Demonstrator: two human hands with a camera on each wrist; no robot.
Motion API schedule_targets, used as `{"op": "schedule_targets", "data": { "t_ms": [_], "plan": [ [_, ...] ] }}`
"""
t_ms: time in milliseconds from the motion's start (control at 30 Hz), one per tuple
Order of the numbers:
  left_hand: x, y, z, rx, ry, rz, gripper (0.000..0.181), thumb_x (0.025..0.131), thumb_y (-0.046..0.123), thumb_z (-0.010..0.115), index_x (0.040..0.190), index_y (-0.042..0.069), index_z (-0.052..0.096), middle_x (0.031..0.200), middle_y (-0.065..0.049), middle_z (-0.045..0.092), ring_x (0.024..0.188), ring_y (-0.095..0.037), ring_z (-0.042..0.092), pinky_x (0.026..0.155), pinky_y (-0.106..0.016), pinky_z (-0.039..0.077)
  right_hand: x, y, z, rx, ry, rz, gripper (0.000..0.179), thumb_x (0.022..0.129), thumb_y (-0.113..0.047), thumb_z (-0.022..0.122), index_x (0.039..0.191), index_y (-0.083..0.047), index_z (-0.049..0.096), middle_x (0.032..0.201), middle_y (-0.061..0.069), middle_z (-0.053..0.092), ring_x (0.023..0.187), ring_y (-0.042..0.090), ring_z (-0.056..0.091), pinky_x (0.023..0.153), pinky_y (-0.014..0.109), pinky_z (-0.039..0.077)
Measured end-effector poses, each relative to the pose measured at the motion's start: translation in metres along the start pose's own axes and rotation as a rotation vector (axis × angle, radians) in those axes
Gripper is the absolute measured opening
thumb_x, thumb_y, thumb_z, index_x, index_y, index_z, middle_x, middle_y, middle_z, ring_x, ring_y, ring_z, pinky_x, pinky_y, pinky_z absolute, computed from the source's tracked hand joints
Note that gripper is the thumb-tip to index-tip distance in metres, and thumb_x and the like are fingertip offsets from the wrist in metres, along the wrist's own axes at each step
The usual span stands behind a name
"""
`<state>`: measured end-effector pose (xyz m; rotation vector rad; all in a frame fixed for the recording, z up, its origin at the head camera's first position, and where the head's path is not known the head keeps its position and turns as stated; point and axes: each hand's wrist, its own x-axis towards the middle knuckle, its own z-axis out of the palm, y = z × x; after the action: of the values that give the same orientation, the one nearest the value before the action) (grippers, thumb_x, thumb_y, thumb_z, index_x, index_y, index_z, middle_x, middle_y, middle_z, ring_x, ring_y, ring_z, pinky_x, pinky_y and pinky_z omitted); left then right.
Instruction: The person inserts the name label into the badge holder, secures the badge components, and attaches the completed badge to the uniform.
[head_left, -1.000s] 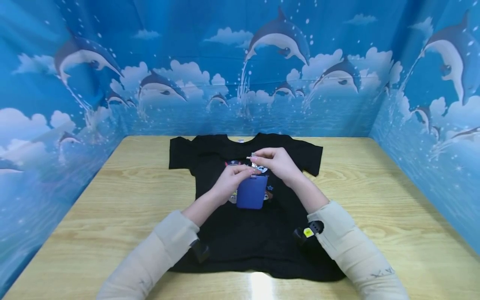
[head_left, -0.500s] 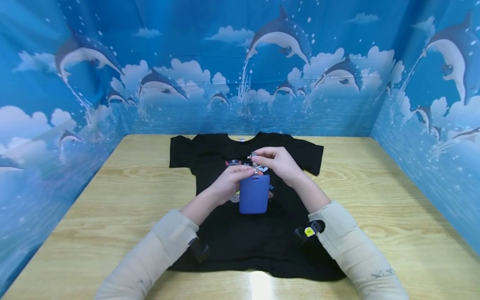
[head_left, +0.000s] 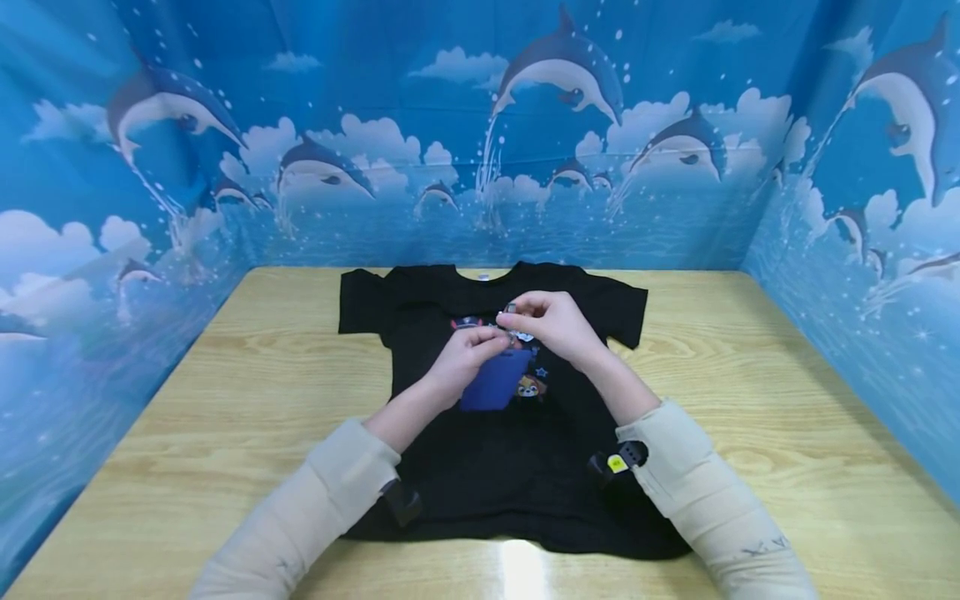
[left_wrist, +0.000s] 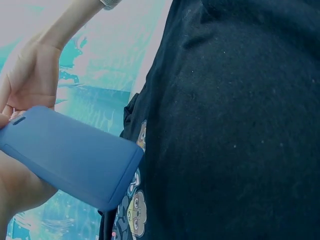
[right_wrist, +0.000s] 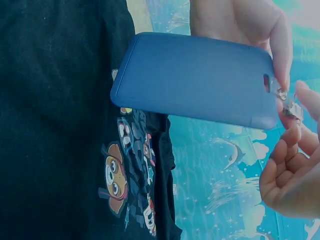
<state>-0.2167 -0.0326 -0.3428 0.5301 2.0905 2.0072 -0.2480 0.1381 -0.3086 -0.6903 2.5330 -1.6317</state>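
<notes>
A blue badge holder [head_left: 491, 383] hangs below both hands, over the printed front of a black T-shirt [head_left: 510, 475]. In the right wrist view its flat face shows, with a slot at one end and a metal badge clip [right_wrist: 292, 109] joined there. My left hand [head_left: 461, 362] pinches the fastening at the slot end, fingertips right by the clip. My right hand [head_left: 557, 329] pinches the metal clip between thumb and fingers, just above the left fingertips. In the left wrist view the holder partly covers the left hand.
The T-shirt lies spread flat on a wood-grain table [head_left: 750, 417], collar at the far side, with cartoon faces printed on its chest. A blue dolphin-print curtain [head_left: 375, 125] closes off the back and both sides.
The badge holder swings: it faced the camera half a second ago, and now it tilts left and away, uncovering a cartoon face. Both hands keep nearly the same place and grip.
</notes>
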Motion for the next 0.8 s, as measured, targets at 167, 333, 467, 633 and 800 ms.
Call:
{"op": "schedule_targets", "data": {
  "t_ms": [167,333,467,633,800],
  "plan": [
    [-0.0002,0.0019,0.0011,0.048,0.018,0.025,0.032,0.096,0.014,0.046,0.108,-0.012,0.060,0.106,-0.017,0.065,0.104,-0.023,0.056,0.090,-0.036,0.042,-0.0002,-0.0017,0.0014,-0.035,0.014,-0.010,0.018,0.086,-0.022,0.067,0.089,-0.005,0.068,0.067,0.008,0.053,0.064,0.029,0.046,0.055,0.030,0.038],
    [-0.0003,0.0009,0.0003,0.058,0.005,0.028,0.032,0.096,0.014,0.047,0.108,-0.012,0.060,0.107,-0.017,0.064,0.105,-0.025,0.055,0.092,-0.038,0.041,-0.0016,-0.0029,0.0026,-0.026,0.005,-0.026,0.015,0.086,-0.018,0.066,0.094,-0.005,0.068,0.074,0.010,0.061,0.066,0.024,0.051,0.058,0.031,0.043],
    [-0.0006,0.0007,-0.0022,0.060,0.006,0.031,0.032,0.095,0.015,0.048,0.111,-0.009,0.060,0.110,-0.016,0.063,0.108,-0.024,0.054,0.094,-0.040,0.039,-0.0027,-0.0035,0.0027,-0.004,-0.001,-0.046,0.017,0.087,-0.016,0.065,0.098,-0.004,0.068,0.075,0.010,0.062,0.065,0.023,0.051,0.059,0.033,0.044],
    [-0.0001,0.0028,-0.0052,0.038,-0.001,0.052,0.030,0.093,0.013,0.052,0.114,-0.008,0.060,0.095,-0.007,0.064,0.089,-0.017,0.055,0.080,-0.032,0.043,-0.0033,-0.0031,0.0022,0.065,-0.031,-0.057,0.021,0.088,-0.014,0.064,0.105,-0.003,0.066,0.078,0.009,0.063,0.071,0.023,0.057,0.068,0.041,0.049],
    [0.0009,0.0041,-0.0071,0.039,0.014,0.075,0.029,0.091,0.011,0.056,0.113,-0.007,0.062,0.079,0.000,0.056,0.070,-0.014,0.047,0.065,-0.031,0.040,-0.0041,-0.0044,0.0018,0.112,-0.055,-0.059,0.023,0.088,-0.011,0.062,0.109,-0.001,0.064,0.088,0.010,0.064,0.080,0.024,0.060,0.073,0.040,0.050]
  ]
}}
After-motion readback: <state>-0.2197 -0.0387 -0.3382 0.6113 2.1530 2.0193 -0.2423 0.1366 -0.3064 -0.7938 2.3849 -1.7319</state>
